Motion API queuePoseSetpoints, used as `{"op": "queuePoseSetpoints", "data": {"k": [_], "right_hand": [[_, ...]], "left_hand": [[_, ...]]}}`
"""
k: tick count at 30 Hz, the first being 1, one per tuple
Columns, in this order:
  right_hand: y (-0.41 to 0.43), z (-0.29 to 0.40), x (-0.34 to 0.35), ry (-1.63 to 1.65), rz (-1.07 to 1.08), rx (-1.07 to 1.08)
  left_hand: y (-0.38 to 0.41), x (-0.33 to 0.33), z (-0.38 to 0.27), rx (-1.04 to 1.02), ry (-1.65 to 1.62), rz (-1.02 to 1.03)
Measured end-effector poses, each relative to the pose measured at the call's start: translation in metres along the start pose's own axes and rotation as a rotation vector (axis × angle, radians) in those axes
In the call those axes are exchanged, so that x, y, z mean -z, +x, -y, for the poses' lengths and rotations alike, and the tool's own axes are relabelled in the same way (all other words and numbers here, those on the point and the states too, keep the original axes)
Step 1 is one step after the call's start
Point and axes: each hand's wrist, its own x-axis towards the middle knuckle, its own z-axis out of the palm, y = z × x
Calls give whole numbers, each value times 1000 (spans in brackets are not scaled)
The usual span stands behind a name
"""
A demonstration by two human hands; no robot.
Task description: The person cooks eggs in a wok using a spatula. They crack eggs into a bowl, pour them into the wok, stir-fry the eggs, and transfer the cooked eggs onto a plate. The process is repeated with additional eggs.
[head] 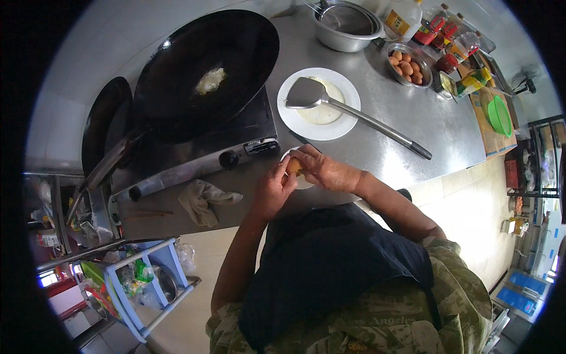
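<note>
Over a small white bowl [305, 182] at the counter's front edge, both of my hands hold one brown egg [295, 166]. My left hand [275, 188] grips it from the left and my right hand [329, 170] from the right; whether the shell is cracked is unclear. Behind them, a metal wok spatula [309, 94] lies across a white plate [289, 119], its handle reaching right over the counter. Something pale and fried, apparently egg, [211, 81] sits in the black wok [177, 106] on the stove.
A crumpled cloth [205, 201] lies before the gas stove [194, 170]. The wok's handle [112, 161] juts toward the front left. At the back right stand a metal bowl of brown eggs [406, 66], a metal pot with a strainer [347, 42] and several bottles [435, 26].
</note>
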Motion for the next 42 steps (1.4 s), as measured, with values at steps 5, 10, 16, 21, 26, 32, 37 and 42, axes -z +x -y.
{"op": "queuePoseSetpoints", "data": {"k": [5, 10, 16, 21, 26, 32, 37, 42], "right_hand": [[0, -1, 11, -75, 80, 14], [0, -10, 12, -263, 37, 172], [1, -6, 14, -295, 39, 141], [3, -4, 15, -334, 27, 160], [4, 0, 20, -486, -9, 237], [3, 7, 20, -591, 22, 197], [2, 12, 21, -631, -11, 200], [-6, 9, 11, -483, -100, 157]], "left_hand": [[6, 1, 1, -122, -8, -23], [9, 4, 3, -196, 112, -19], [15, 10, 6, -292, 196, -13], [18, 15, 6, -298, 223, 37], [22, 21, -2, -310, 248, 46], [22, 24, -3, -297, 372, 90], [31, 27, -12, -485, 368, -2], [32, 25, -4, -447, 362, 61]]}}
